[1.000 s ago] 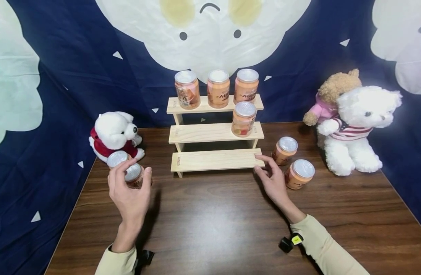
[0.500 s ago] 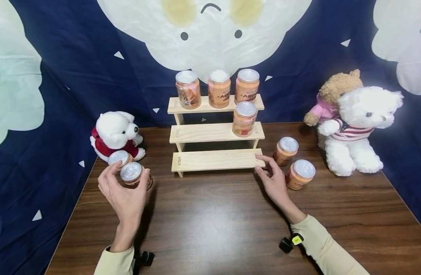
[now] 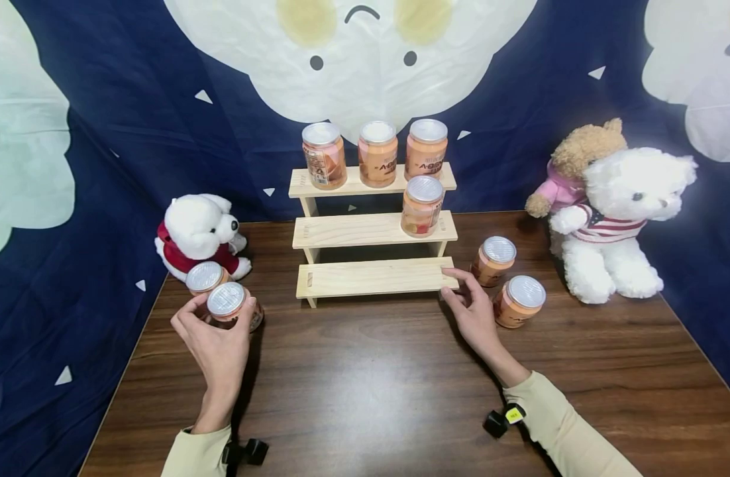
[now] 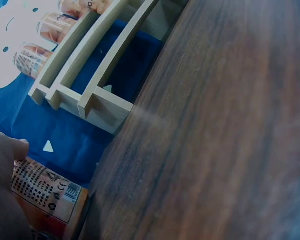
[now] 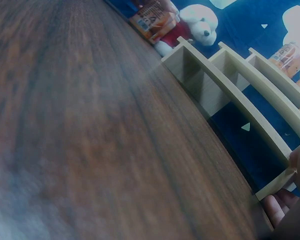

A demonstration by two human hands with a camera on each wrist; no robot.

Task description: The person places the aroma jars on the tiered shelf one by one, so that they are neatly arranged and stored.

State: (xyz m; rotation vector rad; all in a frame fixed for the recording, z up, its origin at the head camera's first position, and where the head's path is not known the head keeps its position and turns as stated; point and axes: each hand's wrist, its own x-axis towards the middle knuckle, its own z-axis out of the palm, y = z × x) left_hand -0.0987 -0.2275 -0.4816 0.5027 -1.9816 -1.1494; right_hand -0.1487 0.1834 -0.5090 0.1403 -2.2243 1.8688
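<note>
My left hand point(image 3: 212, 344) grips the front one of two jars at the left, its thumb on the right side and its fingers on the left. This jar point(image 3: 226, 299) has a clear ridged lid and orange contents; its printed label shows in the left wrist view. Close behind it stands the second jar point(image 3: 205, 277). At the right, my right hand point(image 3: 473, 315) pinches the end of the lowest step of a three-step wooden display stand point(image 3: 373, 278). Three jars line the stand's top step, among them a middle jar point(image 3: 378, 156). One jar point(image 3: 422, 209) occupies the middle step's right end.
Beside my right hand two more jars stand on the brown table point(image 3: 365, 397): a rear jar point(image 3: 493, 262) and a front jar point(image 3: 519, 303). A white plush dog point(image 3: 199, 232) sits behind the left jars. Two plush bears, including a white bear point(image 3: 624, 225), sit at the right.
My left hand has come down from above the front left jar, and its fingers have closed around the jar's sides. The right hand stays at the stand's lowest step.
</note>
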